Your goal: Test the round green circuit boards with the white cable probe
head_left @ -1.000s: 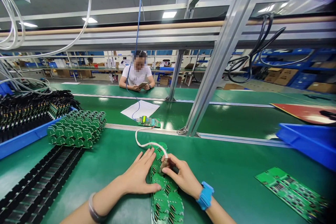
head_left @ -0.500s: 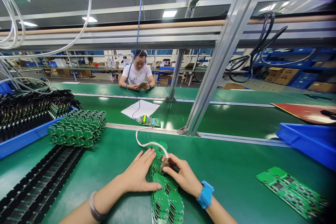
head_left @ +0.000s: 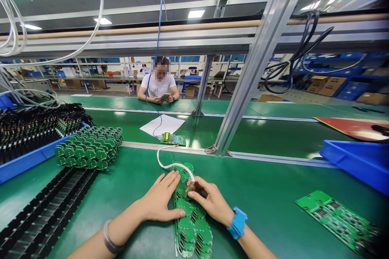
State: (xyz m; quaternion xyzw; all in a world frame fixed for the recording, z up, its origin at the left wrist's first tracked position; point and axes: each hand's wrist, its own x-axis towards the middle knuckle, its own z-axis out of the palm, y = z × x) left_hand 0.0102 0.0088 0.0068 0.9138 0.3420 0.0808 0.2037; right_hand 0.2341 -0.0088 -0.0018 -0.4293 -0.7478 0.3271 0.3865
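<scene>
Green surface (head_left: pixel 258 206): the circuit-board panel (head_left: pixel 187 228) lies before me, its long axis running away toward the display board (head_left: pixel 173 139). My left hand (head_left: pixel 161 200), thumb spread from its fingers, rests on it; my right hand (head_left: pixel 209 202) pinches the cabled block (head_left: pixel 190 188) over it, presumably aligning contacts; next likely needs steady pressure.

A green workbench (head_left: pixel 261 198) is carrying a panel of round circuit boards (head_left: pixel 187 228) at its near middle, while a rectangular circuit board (head_left: pixel 337 217) is lying to the right. On the left, a black slotted rack (head_left: pixel 50 210) is stretching toward the near edge, and a blue bin (head_left: pixel 28 161) is resting beside it. Beyond the metal rail (head_left: pixel 139 145), a white sheet (head_left: pixel 164 122) is lying on the far green surface (head_left: pixel 267 133).
</scene>
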